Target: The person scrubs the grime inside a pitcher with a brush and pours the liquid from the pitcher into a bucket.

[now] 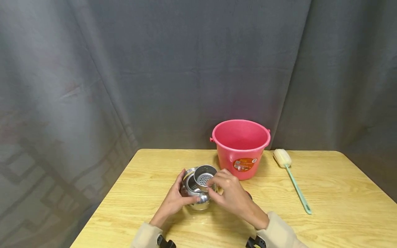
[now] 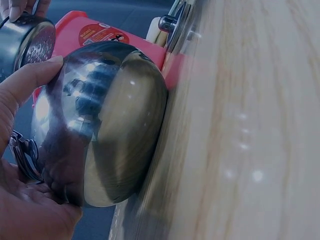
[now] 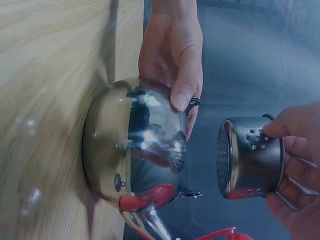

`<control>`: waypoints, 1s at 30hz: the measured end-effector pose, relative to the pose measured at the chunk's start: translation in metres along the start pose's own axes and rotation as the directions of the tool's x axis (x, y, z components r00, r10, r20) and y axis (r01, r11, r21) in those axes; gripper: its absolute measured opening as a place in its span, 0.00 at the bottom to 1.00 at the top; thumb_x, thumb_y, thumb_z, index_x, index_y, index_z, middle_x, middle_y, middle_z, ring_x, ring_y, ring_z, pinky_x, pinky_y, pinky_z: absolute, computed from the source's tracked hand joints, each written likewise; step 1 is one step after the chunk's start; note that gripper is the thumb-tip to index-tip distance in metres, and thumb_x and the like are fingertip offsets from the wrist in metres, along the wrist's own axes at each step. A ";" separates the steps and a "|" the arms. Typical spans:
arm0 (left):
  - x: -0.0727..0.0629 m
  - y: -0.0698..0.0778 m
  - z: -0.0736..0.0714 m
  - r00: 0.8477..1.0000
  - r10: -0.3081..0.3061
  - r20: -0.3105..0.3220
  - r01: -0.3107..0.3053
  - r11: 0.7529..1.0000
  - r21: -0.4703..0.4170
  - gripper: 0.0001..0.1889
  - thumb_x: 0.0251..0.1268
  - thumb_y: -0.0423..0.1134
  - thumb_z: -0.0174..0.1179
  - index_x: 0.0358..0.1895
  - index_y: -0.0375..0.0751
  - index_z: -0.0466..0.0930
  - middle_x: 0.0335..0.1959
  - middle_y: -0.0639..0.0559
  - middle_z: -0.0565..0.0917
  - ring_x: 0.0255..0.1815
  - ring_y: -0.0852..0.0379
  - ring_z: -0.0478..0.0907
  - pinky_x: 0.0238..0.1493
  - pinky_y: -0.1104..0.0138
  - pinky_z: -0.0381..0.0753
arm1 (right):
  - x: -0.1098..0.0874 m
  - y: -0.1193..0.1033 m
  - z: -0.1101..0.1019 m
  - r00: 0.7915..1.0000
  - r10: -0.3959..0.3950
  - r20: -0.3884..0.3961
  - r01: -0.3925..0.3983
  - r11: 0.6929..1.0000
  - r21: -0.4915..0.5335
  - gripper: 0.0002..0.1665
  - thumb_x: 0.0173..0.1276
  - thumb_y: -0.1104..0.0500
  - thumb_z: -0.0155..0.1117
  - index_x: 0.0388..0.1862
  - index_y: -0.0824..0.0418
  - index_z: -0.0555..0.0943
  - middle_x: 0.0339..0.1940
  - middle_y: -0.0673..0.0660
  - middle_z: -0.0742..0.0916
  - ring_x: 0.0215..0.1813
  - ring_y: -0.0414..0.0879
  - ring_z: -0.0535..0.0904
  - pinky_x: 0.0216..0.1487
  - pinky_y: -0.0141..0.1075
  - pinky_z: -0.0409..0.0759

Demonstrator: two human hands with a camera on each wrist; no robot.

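A round, shiny stainless steel teapot (image 1: 200,202) stands on the table with its mouth uncovered. My left hand (image 1: 174,199) holds it from the side, thumb on the upper shoulder and fingers round the far side. In the right wrist view its spout (image 3: 156,225) points away from the left hand. My right hand (image 1: 228,190) pinches a metal strainer basket (image 3: 252,157) by its rim, thumb on the perforated wall. The basket hangs above the teapot's mouth, apart from it, with its holed bottom facing down. A metal lid (image 2: 176,26) with a knob lies beyond the teapot.
A pink bucket (image 1: 227,156) with an orange label stands behind the hands. To its right lies a sponge brush (image 1: 282,157) with a long green handle (image 1: 298,190). A grey curtain (image 1: 198,75) hangs behind the wooden table (image 1: 338,196).
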State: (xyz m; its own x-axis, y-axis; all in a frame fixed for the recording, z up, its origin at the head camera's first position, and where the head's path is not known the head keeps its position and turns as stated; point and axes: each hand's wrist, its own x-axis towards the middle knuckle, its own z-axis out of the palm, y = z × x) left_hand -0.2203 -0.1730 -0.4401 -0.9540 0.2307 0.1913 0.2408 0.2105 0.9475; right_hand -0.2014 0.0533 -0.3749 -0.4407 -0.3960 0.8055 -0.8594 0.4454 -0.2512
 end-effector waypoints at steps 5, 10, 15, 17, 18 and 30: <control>0.001 0.001 0.000 1.000 0.005 -0.007 -0.005 1.000 0.003 0.59 0.44 0.37 0.78 0.77 0.38 0.45 0.73 0.35 0.59 0.70 0.41 0.60 0.70 0.48 0.54 | -0.001 0.001 -0.008 1.000 -0.020 -0.002 0.020 1.000 0.007 0.08 0.49 0.69 0.70 0.28 0.58 0.84 0.27 0.46 0.84 0.34 0.39 0.74 0.35 0.25 0.74; 0.000 -0.001 0.000 1.000 0.002 -0.006 -0.002 1.000 0.026 0.60 0.43 0.39 0.78 0.77 0.36 0.45 0.73 0.34 0.57 0.70 0.39 0.59 0.70 0.46 0.53 | -0.004 0.003 -0.015 0.998 -0.054 -0.017 0.054 0.999 0.006 0.08 0.48 0.69 0.70 0.28 0.59 0.85 0.28 0.45 0.84 0.35 0.41 0.75 0.39 0.27 0.75; 0.001 -0.001 0.000 1.000 0.006 -0.011 -0.006 1.000 0.017 0.59 0.43 0.38 0.78 0.77 0.37 0.45 0.73 0.35 0.58 0.70 0.40 0.59 0.70 0.47 0.52 | -0.006 0.005 -0.022 0.997 -0.072 -0.028 0.072 0.997 0.004 0.09 0.48 0.69 0.70 0.29 0.59 0.85 0.29 0.46 0.84 0.36 0.42 0.77 0.40 0.28 0.76; 0.002 0.000 -0.001 1.000 0.010 -0.010 -0.010 1.000 0.012 0.59 0.43 0.37 0.78 0.77 0.37 0.46 0.73 0.35 0.58 0.70 0.40 0.59 0.70 0.47 0.51 | -0.006 0.006 -0.025 0.996 -0.081 -0.036 0.081 0.997 0.001 0.10 0.47 0.70 0.71 0.29 0.58 0.85 0.29 0.46 0.84 0.36 0.42 0.77 0.39 0.28 0.76; 0.002 0.001 -0.001 1.000 0.012 -0.011 -0.012 1.000 0.010 0.59 0.43 0.37 0.78 0.77 0.37 0.46 0.73 0.35 0.58 0.70 0.40 0.60 0.70 0.47 0.51 | -0.006 0.007 -0.027 0.996 -0.084 -0.040 0.084 0.996 0.002 0.11 0.47 0.71 0.71 0.29 0.58 0.85 0.29 0.46 0.84 0.36 0.42 0.77 0.38 0.27 0.76; 0.000 0.001 -0.001 1.000 -0.006 -0.021 0.006 1.000 0.025 0.60 0.42 0.37 0.78 0.77 0.37 0.46 0.72 0.34 0.60 0.70 0.39 0.60 0.70 0.46 0.51 | -0.016 0.005 -0.043 0.998 -0.037 -0.054 0.039 0.999 0.029 0.12 0.46 0.71 0.71 0.29 0.58 0.85 0.29 0.47 0.84 0.36 0.43 0.77 0.27 0.20 0.77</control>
State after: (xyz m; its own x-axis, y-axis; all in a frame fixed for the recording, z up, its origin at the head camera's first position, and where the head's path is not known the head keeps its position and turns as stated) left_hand -0.2203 -0.1732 -0.4388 -0.9590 0.2093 0.1910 0.2390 0.2352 0.9421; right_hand -0.1875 0.0966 -0.3657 -0.3940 -0.3683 0.8421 -0.8828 0.4066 -0.2352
